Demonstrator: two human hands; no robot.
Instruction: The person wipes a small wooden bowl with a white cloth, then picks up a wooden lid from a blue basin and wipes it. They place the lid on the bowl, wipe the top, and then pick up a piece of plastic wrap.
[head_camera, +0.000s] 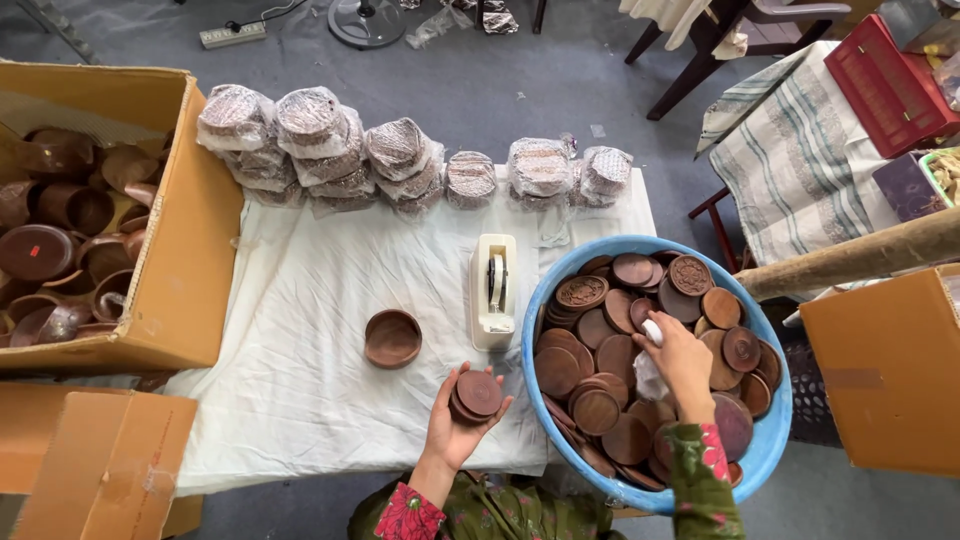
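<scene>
The left hand (458, 425) cups a small stack of round wooden lids (477, 395) above the white-clothed desk (300, 400), while at three o'clock the right hand (680, 365), fingers closed around a white cloth (650, 380), reaches into the blue basin (775, 440) of lids.

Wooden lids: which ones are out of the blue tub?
The small stack of wooden lids in the left hand, over the white cloth; the rest fill the blue tub under the right hand.
</scene>
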